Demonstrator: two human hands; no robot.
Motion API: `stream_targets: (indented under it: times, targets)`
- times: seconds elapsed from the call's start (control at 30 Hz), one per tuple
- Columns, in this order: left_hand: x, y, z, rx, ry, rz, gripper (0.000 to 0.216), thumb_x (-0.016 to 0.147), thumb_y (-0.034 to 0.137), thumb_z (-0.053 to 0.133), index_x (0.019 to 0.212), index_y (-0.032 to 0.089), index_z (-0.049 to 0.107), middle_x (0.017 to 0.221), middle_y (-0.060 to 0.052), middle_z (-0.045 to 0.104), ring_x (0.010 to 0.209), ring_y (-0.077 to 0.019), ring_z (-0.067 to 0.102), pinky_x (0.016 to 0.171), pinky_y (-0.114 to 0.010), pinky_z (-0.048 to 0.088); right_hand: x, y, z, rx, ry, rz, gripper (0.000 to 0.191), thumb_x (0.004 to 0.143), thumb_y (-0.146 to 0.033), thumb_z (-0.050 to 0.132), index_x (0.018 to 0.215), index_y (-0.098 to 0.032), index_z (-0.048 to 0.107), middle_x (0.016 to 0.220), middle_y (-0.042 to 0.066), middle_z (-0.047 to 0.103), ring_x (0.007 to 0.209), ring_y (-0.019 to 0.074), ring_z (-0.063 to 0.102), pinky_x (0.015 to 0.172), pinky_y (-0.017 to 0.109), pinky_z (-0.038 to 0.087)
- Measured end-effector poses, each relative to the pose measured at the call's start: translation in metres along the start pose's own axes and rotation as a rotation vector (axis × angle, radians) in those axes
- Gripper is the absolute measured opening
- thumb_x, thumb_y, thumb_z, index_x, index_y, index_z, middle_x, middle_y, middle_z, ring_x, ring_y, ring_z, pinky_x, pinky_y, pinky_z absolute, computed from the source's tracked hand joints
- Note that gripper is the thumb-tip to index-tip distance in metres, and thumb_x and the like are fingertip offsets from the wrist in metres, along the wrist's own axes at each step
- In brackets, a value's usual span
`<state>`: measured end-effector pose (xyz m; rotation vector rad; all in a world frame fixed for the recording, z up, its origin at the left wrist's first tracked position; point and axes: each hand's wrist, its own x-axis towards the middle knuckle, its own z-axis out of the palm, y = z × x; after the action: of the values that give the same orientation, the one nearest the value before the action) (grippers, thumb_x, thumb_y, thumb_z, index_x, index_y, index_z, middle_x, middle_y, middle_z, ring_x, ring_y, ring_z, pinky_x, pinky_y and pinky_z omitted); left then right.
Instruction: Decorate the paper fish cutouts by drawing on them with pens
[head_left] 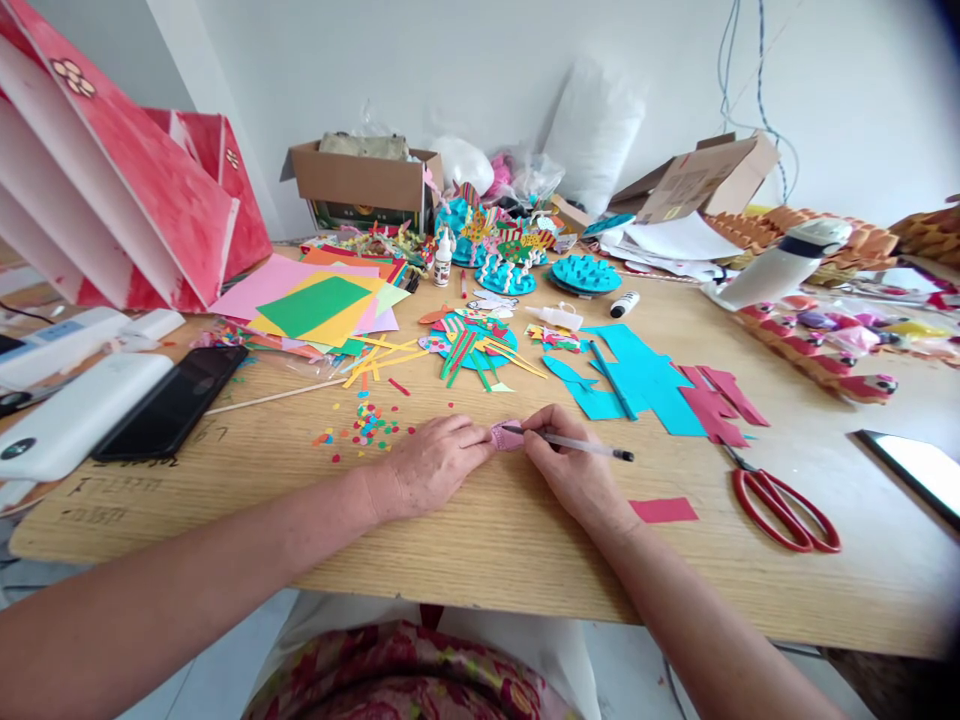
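Pink piece (508, 437), small: at the near middle of the table, between the fingertips of both hands, touching each; just right of the left fingers, just left of the right. Neither hand is clearly nearer. Its own long axis is too small to tell.

Pen (581, 443), clear barrel, black end: long axis left to right, point leftward over the piece, black end rightward and slightly nearer. Contact of the point: cannot tell.

Left hand (441, 465): fingers narrow, holding the piece's left edge.

Right hand (574, 468): fingers closed around the pen.

Table (465, 560): wood-grain top. Left, loose paper dots (371, 425); right, red strip (664, 510), then red-handled scissors (784, 510); far right of the hands, blue paper (664, 385); far left, green sheet (313, 305) on a coloured stack.

Room: pale wall (450, 60) behind; cardboard box (367, 175), far left; white bag (596, 130), far side.
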<state>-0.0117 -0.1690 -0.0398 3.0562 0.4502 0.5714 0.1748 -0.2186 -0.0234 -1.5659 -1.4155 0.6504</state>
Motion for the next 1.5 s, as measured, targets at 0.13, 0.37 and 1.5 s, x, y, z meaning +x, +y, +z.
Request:
stream_targets:
  times: [0.13,0.37,1.5]
  targets:
    - [0.0,0.001,0.0,0.0,-0.012,-0.008,0.036,0.088,0.007,0.042,0.124,0.01,0.05,0.113,-0.01,0.058,0.101,-0.0209,0.051,0.092,-0.034,0.044,-0.001,-0.002,-0.001,0.004,-0.007,-0.006,0.006,0.067,-0.027,0.052,0.063,-0.023,0.051,0.06,-0.001,0.062,0.053,0.0141,0.052,0.047,0.025,0.035]
    - [0.0,0.001,-0.001,0.008,-0.002,0.001,0.038,0.087,0.005,0.042,0.123,0.009,0.05,0.114,-0.01,0.057,0.102,-0.0207,0.051,0.093,-0.034,0.044,-0.001,-0.005,-0.001,0.046,-0.03,0.023,0.007,0.066,-0.029,0.053,0.064,-0.022,0.052,0.06,-0.001,0.062,0.052,0.0138,0.052,0.048,0.025,0.036]
    - [0.002,0.001,-0.002,-0.003,-0.042,-0.01,0.037,0.087,0.008,0.043,0.124,0.009,0.048,0.114,-0.011,0.058,0.101,-0.0205,0.05,0.092,-0.034,0.043,-0.002,0.003,-0.002,-0.035,-0.004,-0.003,0.006,0.068,-0.025,0.052,0.062,-0.022,0.05,0.052,-0.004,0.053,0.047,0.012,0.044,0.045,0.024,0.032]
